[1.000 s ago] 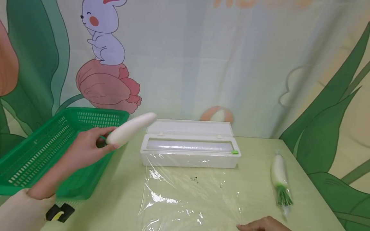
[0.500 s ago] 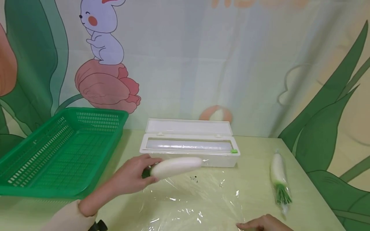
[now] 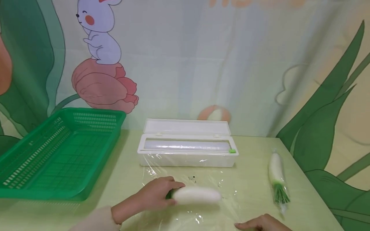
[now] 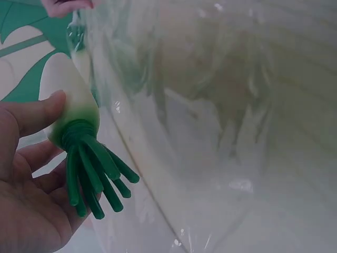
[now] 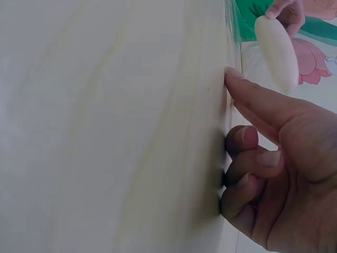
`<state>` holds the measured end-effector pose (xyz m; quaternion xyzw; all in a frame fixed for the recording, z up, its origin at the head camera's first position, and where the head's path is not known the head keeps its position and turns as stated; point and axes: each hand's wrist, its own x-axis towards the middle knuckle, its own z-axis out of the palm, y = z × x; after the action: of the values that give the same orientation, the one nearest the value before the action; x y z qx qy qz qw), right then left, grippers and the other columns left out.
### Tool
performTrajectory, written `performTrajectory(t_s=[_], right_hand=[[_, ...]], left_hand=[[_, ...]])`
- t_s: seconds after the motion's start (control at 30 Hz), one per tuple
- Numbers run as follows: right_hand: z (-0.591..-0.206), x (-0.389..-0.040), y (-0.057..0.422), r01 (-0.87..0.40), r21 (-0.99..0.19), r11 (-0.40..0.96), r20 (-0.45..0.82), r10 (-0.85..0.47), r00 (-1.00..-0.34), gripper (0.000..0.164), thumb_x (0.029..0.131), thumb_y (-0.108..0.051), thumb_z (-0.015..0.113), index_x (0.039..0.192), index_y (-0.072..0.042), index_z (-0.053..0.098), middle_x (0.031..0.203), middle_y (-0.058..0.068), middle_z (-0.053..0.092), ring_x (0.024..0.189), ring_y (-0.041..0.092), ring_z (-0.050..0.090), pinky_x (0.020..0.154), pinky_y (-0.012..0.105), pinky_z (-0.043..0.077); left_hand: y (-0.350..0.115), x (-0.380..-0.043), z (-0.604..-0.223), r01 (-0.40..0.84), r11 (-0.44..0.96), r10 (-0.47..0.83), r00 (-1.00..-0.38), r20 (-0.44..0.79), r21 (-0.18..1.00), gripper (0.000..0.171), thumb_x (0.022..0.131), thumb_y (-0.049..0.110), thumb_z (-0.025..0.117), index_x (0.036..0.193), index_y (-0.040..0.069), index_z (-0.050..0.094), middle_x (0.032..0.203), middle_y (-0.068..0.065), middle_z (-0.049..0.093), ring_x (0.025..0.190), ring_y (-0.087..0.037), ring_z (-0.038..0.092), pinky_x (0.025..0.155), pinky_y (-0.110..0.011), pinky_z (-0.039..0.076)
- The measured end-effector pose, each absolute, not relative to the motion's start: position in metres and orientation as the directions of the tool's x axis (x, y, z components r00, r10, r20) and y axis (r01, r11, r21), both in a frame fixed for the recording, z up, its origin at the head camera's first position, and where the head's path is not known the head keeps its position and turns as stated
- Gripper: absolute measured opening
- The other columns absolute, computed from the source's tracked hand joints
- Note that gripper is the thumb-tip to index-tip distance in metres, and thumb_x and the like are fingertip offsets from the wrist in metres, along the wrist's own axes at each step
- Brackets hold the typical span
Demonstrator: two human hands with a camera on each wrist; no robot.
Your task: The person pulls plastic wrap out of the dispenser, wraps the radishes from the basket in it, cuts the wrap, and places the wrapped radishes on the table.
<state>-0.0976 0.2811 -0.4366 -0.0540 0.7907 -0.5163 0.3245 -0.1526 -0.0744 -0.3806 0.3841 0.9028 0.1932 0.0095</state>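
Note:
My left hand [image 3: 154, 196] grips a white radish [image 3: 199, 195] by its leafy end, holding it sideways low over a sheet of cling film [image 3: 226, 205]. Its short green stalks [image 4: 95, 168] stick out by the palm in the left wrist view, with the thumb on the white body. My right hand [image 3: 263, 223] is low at the near right corner of the film. In the right wrist view, that hand's thumb and index finger [image 5: 253, 97] reach to the film's edge, and the other fingers are curled against the surface. The film runs from a white dispenser box [image 3: 188, 159].
The dispenser's lid [image 3: 188, 126] stands raised at the back, with a green slider [image 3: 232, 150] at its right end. A green basket [image 3: 82, 189] sits on the left. On the right lies another radish [image 3: 276, 170], wrapped in film. A printed curtain hangs behind.
My left hand has carried the radish from beside the basket, rightward and down over the cling film, turning it nearly level. My right hand has stayed at the film's corner.

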Motion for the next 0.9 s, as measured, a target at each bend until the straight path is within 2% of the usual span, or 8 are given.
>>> performTrajectory(t_s=[0.2, 0.3, 0.53, 0.67, 0.73, 0.83, 0.9], right_hand=[[-0.435, -0.099, 0.283, 0.141, -0.871, 0.471, -0.395, -0.500, -0.771, 0.026, 0.084, -0.029, 0.061, 0.096, -0.009, 0.072, 0.051, -0.012, 0.041, 0.048, 0.000, 0.037, 0.042, 0.018, 0.030], [-0.436, -0.099, 0.284, 0.137, -0.877, 0.460, -0.387, -0.509, -0.769, 0.025, 0.085, -0.028, 0.061, 0.097, -0.010, 0.072, 0.051, -0.013, 0.042, 0.048, 0.000, 0.038, 0.042, 0.018, 0.030], [-0.438, -0.099, 0.289, -0.080, -0.881, 0.466, -0.256, -0.613, -0.747, 0.026, 0.087, -0.025, 0.057, 0.109, -0.016, 0.067, 0.055, -0.015, 0.041, 0.048, -0.006, 0.035, 0.041, 0.016, 0.028], [-0.438, -0.100, 0.290, -0.096, -0.890, 0.446, -0.235, -0.628, -0.742, 0.026, 0.087, -0.024, 0.057, 0.109, -0.016, 0.067, 0.054, -0.014, 0.041, 0.048, -0.007, 0.034, 0.041, 0.015, 0.028], [-0.439, -0.101, 0.291, -0.173, -0.886, 0.429, -0.179, -0.662, -0.728, 0.028, 0.087, -0.024, 0.057, 0.112, -0.016, 0.066, 0.052, -0.009, 0.040, 0.049, -0.008, 0.034, 0.041, 0.013, 0.028], [-0.440, -0.101, 0.291, -0.227, -0.877, 0.424, -0.141, -0.678, -0.722, 0.028, 0.087, -0.023, 0.057, 0.113, -0.016, 0.065, 0.052, -0.008, 0.039, 0.050, -0.010, 0.033, 0.042, 0.012, 0.029], [-0.440, -0.101, 0.291, -0.307, -0.852, 0.425, -0.095, -0.701, -0.707, 0.031, 0.085, -0.023, 0.059, 0.115, -0.015, 0.064, 0.052, -0.005, 0.042, 0.051, -0.011, 0.033, 0.043, 0.011, 0.031]], left_hand=[[-0.067, -0.153, -0.394, 0.690, 0.639, 0.704, -0.703, 0.104, 0.341, 0.046, 0.074, 0.023, 0.073, 0.117, 0.012, 0.060, 0.090, 0.001, 0.061, 0.070, -0.002, 0.046, 0.061, -0.019, 0.041], [-0.067, -0.154, -0.398, 0.687, 0.643, 0.701, -0.706, 0.101, 0.338, 0.046, 0.074, 0.023, 0.072, 0.117, 0.012, 0.060, 0.090, 0.000, 0.062, 0.069, -0.002, 0.045, 0.061, -0.018, 0.040], [-0.069, -0.157, -0.401, 0.681, 0.629, 0.707, -0.702, 0.089, 0.376, 0.048, 0.072, 0.021, 0.074, 0.118, 0.011, 0.060, 0.087, 0.000, 0.061, 0.070, -0.003, 0.045, 0.064, -0.019, 0.040], [-0.070, -0.157, -0.401, 0.654, 0.641, 0.696, -0.716, 0.055, 0.401, 0.052, 0.072, 0.022, 0.074, 0.121, 0.012, 0.059, 0.088, 0.001, 0.060, 0.070, -0.003, 0.044, 0.062, -0.018, 0.038], [-0.070, -0.158, -0.401, 0.644, 0.651, 0.690, -0.723, 0.041, 0.402, 0.054, 0.073, 0.024, 0.074, 0.122, 0.012, 0.057, 0.088, 0.001, 0.060, 0.069, -0.003, 0.042, 0.061, -0.018, 0.037], [-0.070, -0.158, -0.400, 0.633, 0.665, 0.681, -0.732, 0.026, 0.396, 0.058, 0.073, 0.026, 0.073, 0.125, 0.010, 0.055, 0.091, 0.000, 0.060, 0.070, -0.004, 0.043, 0.062, -0.019, 0.038], [-0.073, -0.156, -0.397, 0.627, 0.673, 0.673, -0.739, 0.028, 0.393, 0.061, 0.072, 0.028, 0.074, 0.126, 0.009, 0.053, 0.095, -0.001, 0.060, 0.074, -0.005, 0.047, 0.066, -0.021, 0.041]])
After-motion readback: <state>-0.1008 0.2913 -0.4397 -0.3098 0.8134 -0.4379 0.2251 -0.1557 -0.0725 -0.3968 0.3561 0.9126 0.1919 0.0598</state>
